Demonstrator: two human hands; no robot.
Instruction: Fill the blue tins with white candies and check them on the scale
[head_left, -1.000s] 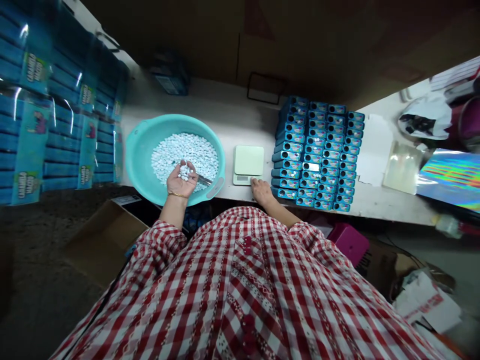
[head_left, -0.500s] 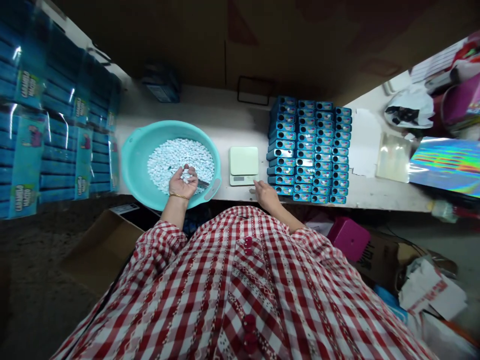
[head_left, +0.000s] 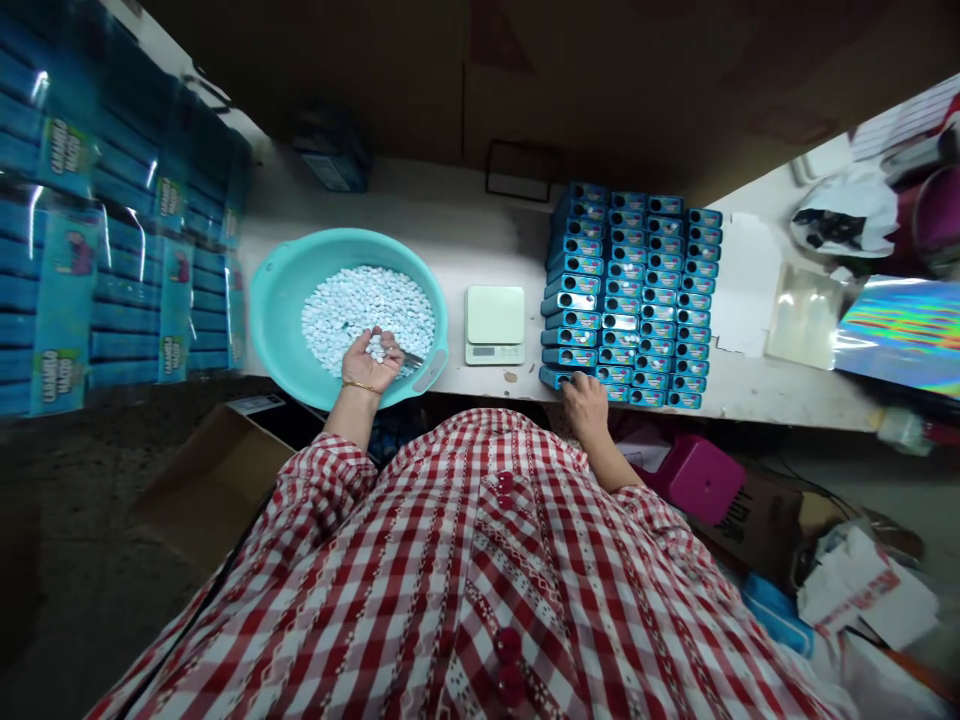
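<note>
My left hand (head_left: 373, 365) is palm up over the turquoise basin (head_left: 279, 345), its fingers curled around a few small white candies. A large heap of the same white candies (head_left: 341, 310) lies in the basin, and a metal scoop (head_left: 411, 358) rests among them beside my fingers. At the table's front edge, my right hand (head_left: 586, 405) has its fingers curled on the nearest blue box (head_left: 553, 377) of the left column. This box belongs to stacked rows of small blue boxes (head_left: 621, 270), each with a dark round spot on its end. Between basin and boxes sits a pale green kitchen scale (head_left: 495, 318).
Shrink-wrapped blue packs (head_left: 127, 290) are piled at the left. One blue pack (head_left: 334, 165) stands behind the basin. A big cardboard box (head_left: 420, 80) spans the back. White paper (head_left: 742, 270) and a plastic bag (head_left: 847, 210) lie right. Below is a magenta stool (head_left: 701, 475).
My right hand has moved right, from beside the scale to the nearest blue box. My left hand stays over the basin with its candies. The view has shifted slightly.
</note>
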